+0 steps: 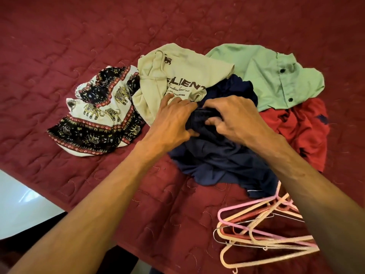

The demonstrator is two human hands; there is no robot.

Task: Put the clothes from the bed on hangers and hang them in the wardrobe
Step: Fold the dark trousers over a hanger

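Note:
A crumpled navy blue garment lies in the middle of the clothes pile on the bed. My left hand and my right hand both pinch its upper edge, close together. Behind it lie a beige printed T-shirt and a light green buttoned shirt. A red garment lies to the right, and an elephant-print cloth to the left. A heap of pink, cream and wire hangers rests at the near right, partly under my right forearm.
The dark red quilted bedspread covers the bed all around the pile. The bed's near edge runs diagonally at lower left, with a white floor beyond it. No wardrobe is in view.

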